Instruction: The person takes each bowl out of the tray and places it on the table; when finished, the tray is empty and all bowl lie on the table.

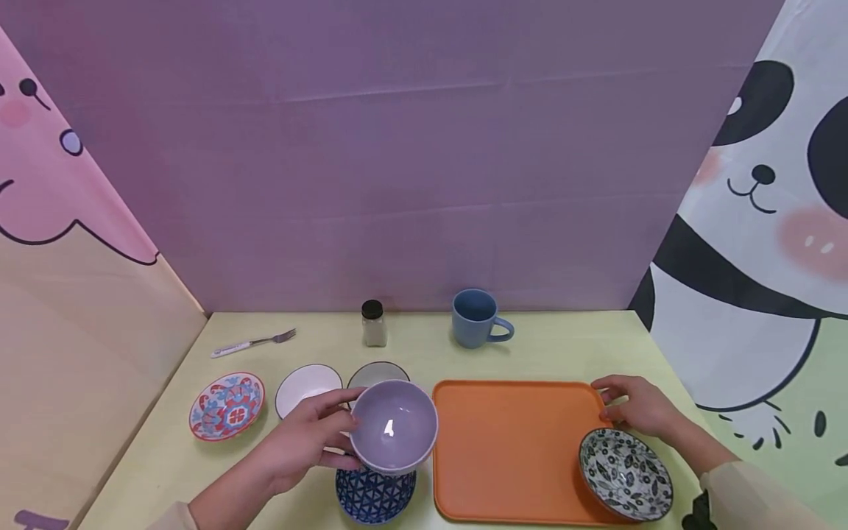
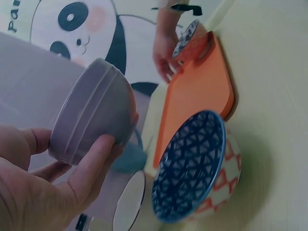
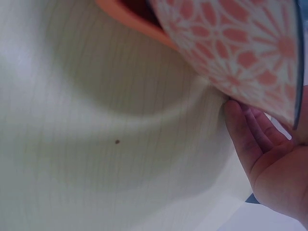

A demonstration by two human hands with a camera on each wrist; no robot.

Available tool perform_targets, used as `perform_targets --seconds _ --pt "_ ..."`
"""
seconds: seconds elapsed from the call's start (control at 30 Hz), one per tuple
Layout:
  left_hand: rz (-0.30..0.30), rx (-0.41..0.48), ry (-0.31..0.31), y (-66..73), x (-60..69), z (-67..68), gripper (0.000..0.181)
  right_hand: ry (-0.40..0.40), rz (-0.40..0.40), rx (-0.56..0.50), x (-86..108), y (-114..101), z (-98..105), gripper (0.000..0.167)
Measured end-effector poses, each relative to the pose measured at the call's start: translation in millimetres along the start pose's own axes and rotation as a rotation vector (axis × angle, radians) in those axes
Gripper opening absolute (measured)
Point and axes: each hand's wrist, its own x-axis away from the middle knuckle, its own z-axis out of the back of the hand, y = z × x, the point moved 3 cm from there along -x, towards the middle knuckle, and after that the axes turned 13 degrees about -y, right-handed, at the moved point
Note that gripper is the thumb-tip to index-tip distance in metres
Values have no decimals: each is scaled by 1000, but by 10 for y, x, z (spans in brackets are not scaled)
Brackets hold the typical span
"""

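Note:
My left hand (image 1: 308,436) grips a light purple bowl (image 1: 396,427) by its side, thumb at the rim, raised above the table. Below it stands a blue triangle-patterned bowl (image 1: 375,497), partly hidden in the head view; its outside is white and red in the left wrist view. At the far right corner of an orange tray (image 1: 510,449), my right hand (image 1: 639,406) has its fingers extended loosely by the edge. A bowl with a black-and-white leaf pattern inside (image 1: 626,475) sits on the tray's near right corner. Its red-and-white outside (image 3: 236,48) partly covers that hand in the right wrist view.
Left of the tray are a white bowl (image 1: 308,386), a dark-rimmed greyish bowl (image 1: 377,372) and a red-and-blue patterned dish (image 1: 227,406). Farther back lie a fork (image 1: 255,343), a black-capped jar (image 1: 374,327) and a blue mug (image 1: 473,320), before a purple cloth wall (image 1: 424,162).

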Motion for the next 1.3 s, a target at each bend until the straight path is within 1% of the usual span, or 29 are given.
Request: perform_targets --seconds 0.1,0.23,0.33,0.47,0.63,0.8,0.97,1.03,1.23,1.3 --pt "-5 19 13 -14 80 99 60 2 -5 -1 -1 1 9 50" --pt "-15 40 28 -67 204 209 61 -1 -10 -4 -6 7 10 50" --pt "-23 43 45 -128 312 286 61 -2 -11 -7 -6 2 5 50" --pt "-19 55 85 -221 452 390 61 -1 -12 -7 -7 -26 6 49" --pt "-9 89 130 -357 594 505 63 -4 -15 -12 10 -34 19 48" --pt "-1 135 123 -515 722 635 63 -9 -18 -19 4 -6 17 49" --pt "6 179 122 -684 846 760 43 -2 -22 4 1 4 13 49" --pt "9 195 122 -743 893 795 38 1 -20 8 -3 4 13 49" --pt "38 241 114 -882 975 840 39 5 -28 4 -5 6 8 48" --pt "38 255 110 -923 991 841 40 2 -28 2 -1 6 3 48"
